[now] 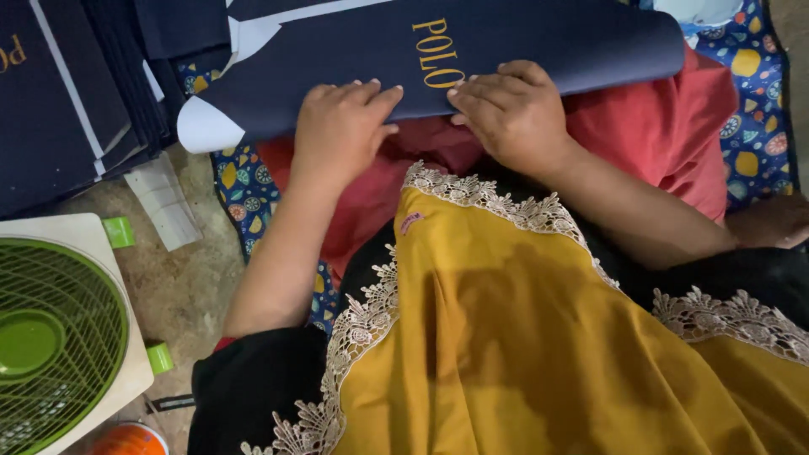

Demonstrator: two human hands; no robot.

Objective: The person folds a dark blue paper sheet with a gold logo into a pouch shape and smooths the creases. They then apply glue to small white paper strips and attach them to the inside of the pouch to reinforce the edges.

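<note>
Seen from above, a seated person presses both hands flat on a navy sheet (522,38) of card that curls across the lap. The left hand (341,126) lies palm down on the sheet's near edge, fingers together and pointing away from the body, forearm running straight back to a black sleeve (253,388). The right hand (514,109) rests beside it, palm down, fingers extended toward the left hand and slightly spread, wrist bent, forearm angled off to the right. Neither hand grips; both lie open on the card.

The person sits on the floor, on a blue mat (754,101) printed with fruit, which lies over bare concrete (181,286). A red cloth (666,126) covers the lap under the sheet, and a yellow garment (522,337) edged in cream lace fills the foreground. A green fan (55,337) in a white frame lies at lower left, and a stack of navy cards (59,101) sits at upper left.

The sheet's long axis runs left to right, rising slightly toward the right. Its white underside shows at the left corner, and gold lettering on it reads top to bottom, across the long axis.
</note>
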